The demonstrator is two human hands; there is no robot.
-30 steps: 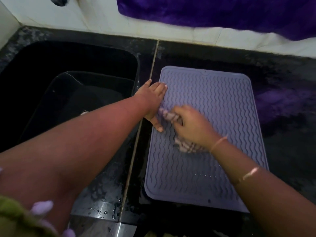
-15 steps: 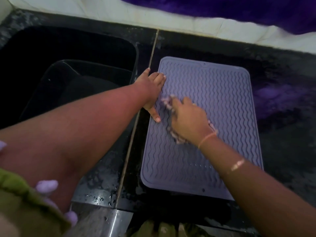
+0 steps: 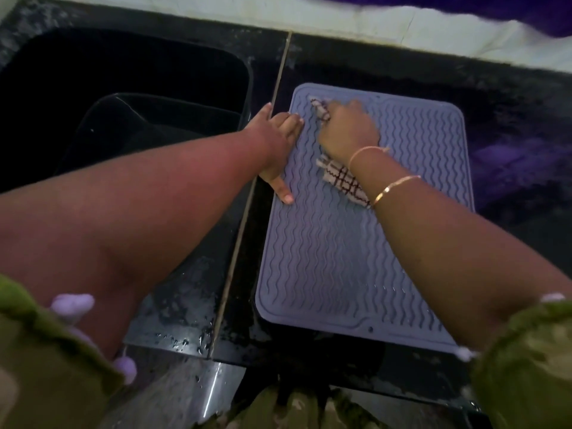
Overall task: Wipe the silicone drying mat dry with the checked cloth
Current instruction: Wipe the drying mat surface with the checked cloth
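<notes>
Head view. The silicone drying mat (image 3: 356, 243), lilac with wavy ridges, lies flat on the dark desk (image 3: 510, 125), its left edge just beside the sink (image 3: 123, 88). The right hand (image 3: 346, 128) sits on the mat's far-left part, fingers curled round the bunched checked cloth (image 3: 343, 181). One end of the cloth pokes out toward the mat's far-left corner and a loose tail lies on the mat under the wrist. The fingertips are blurred, so the exact grip cannot be told. The left hand (image 3: 278, 140) rests flat on the mat's left edge, its fingers (image 3: 291, 122) straight and close together and the thumb splayed toward the near end, holding nothing.

Probable hazards: the desk beside the mat's near-left corner carries water droplets, so a hard stroke could slide the mat should the bracing hand lift. The grooves between ridges may retain water if strokes run across them. The trailing tail could drag moisture back over wiped areas.
</notes>
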